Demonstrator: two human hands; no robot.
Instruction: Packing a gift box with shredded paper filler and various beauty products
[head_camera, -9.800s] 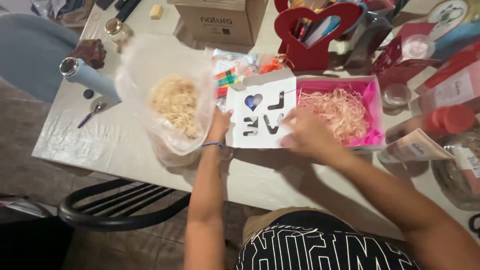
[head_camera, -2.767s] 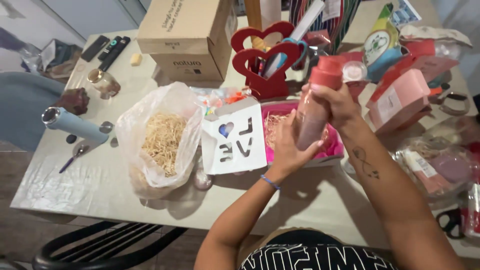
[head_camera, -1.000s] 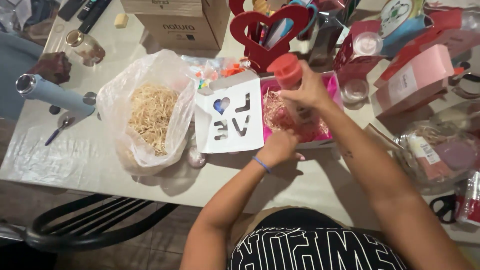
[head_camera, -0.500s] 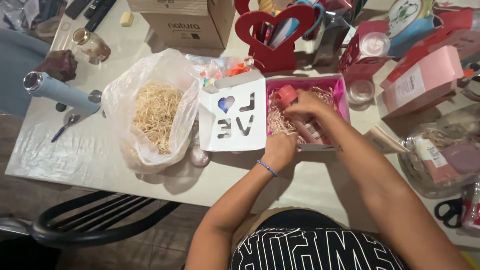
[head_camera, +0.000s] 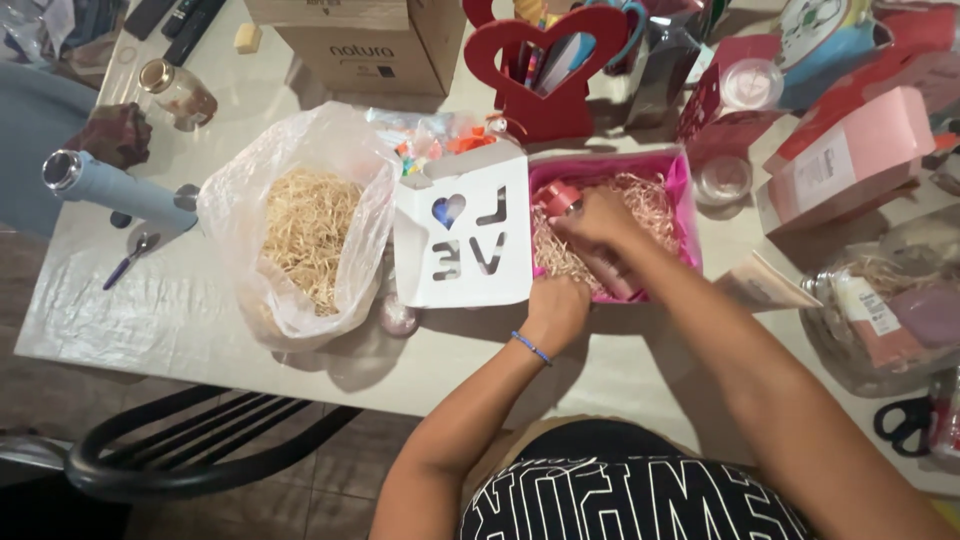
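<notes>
A pink open box (head_camera: 681, 188) lined with pale shredded straw sits on the table in front of me. My right hand (head_camera: 598, 222) lies inside it, closed around a pink bottle with a red cap (head_camera: 560, 198) that rests slanted on the straw. My left hand (head_camera: 558, 305) grips the box's near left edge. A white lid with cut-out letters and a heart (head_camera: 466, 232) lies just left of the box.
A clear plastic bag of straw (head_camera: 305, 232) stands left of the lid. A red heart-shaped holder (head_camera: 545, 60), a cardboard box (head_camera: 350, 35), pink packages (head_camera: 850, 150) and jars crowd the back and right. A blue tool (head_camera: 105, 188) lies at left; a black chair (head_camera: 200, 445) stands below.
My right hand brought the pink bottle down from above the table into the pink box and laid it on the straw. My left hand moved to the box's near edge.
</notes>
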